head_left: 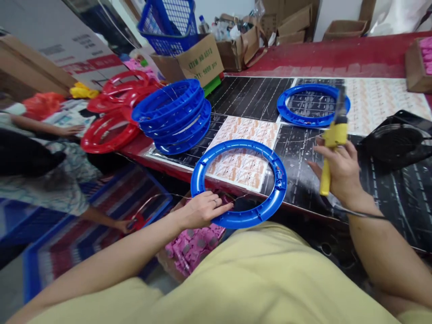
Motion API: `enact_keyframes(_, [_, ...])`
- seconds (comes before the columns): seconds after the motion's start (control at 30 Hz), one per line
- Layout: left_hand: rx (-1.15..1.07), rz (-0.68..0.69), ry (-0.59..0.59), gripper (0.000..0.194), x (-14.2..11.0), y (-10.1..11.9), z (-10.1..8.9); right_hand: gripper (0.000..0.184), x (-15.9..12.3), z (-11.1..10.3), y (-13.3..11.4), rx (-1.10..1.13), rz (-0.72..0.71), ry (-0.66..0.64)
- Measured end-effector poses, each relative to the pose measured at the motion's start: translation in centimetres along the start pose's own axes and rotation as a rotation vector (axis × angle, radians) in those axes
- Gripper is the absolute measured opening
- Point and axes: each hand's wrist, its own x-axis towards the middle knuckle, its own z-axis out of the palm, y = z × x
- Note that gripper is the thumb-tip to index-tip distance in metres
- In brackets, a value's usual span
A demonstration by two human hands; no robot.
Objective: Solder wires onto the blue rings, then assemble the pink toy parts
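My left hand (pixel 204 209) grips the near-left rim of a blue plastic ring (pixel 243 219), which rests partly over the table's front edge. A small part with thin wires sits in the ring's right side. In my right hand (pixel 340 173) is a yellow glue gun (pixel 335 135), held up over the table with its dark end pointing away and blurred. A dark cable runs by my right wrist. Farther back, a second blue ring (pixel 293 118) lies flat behind the glue gun. Several more blue rings are stacked (pixel 175 117) to the left.
Red rings (pixel 111 132) are piled at the left, near a co-worker whose hand (pixel 123 226) reaches into a blue crate (pixel 97 265). A black fan (pixel 398 141) stands at right. Cartons (pixel 202 60) and a blue basket (pixel 168 27) stand behind. Pink pieces (pixel 194 247) fill a box below.
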Motion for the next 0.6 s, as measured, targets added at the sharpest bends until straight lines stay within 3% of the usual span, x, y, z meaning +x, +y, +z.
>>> enact_keyframes(0.1, [0.003,0.004,-0.033,0.037,-0.4,0.1,-0.4,0.028,2.6,3.3,1.3,0.033,0.026,-0.252])
enact_keyframes(0.17, [-0.001,-0.002,-0.084,0.044,-1.0,0.0,-0.9,0.022,3.2,5.0,1.8,0.058,0.106,-0.330])
enact_keyframes(0.23, [-0.015,-0.059,-0.090,0.053,-2.3,-0.4,-1.8,0.022,3.1,5.6,2.1,0.093,0.230,-0.261])
enact_keyframes(0.3, [0.005,-0.181,-0.025,0.055,-4.4,-1.1,-3.3,0.034,2.7,5.1,2.5,0.132,0.276,-0.162])
enact_keyframes(0.4, [0.127,-0.398,0.148,0.047,-8.2,-2.2,-6.4,0.044,1.9,3.5,3.3,0.221,0.256,-0.016])
enact_keyframes(0.5, [0.259,-0.654,0.317,0.036,-10.7,-4.0,-10.3,0.039,0.6,2.3,3.5,0.250,0.190,0.119])
enact_keyframes(0.6, [0.313,-0.982,0.285,0.037,-10.4,-7.8,-13.8,0.031,-1.0,2.0,2.9,0.160,0.145,0.136])
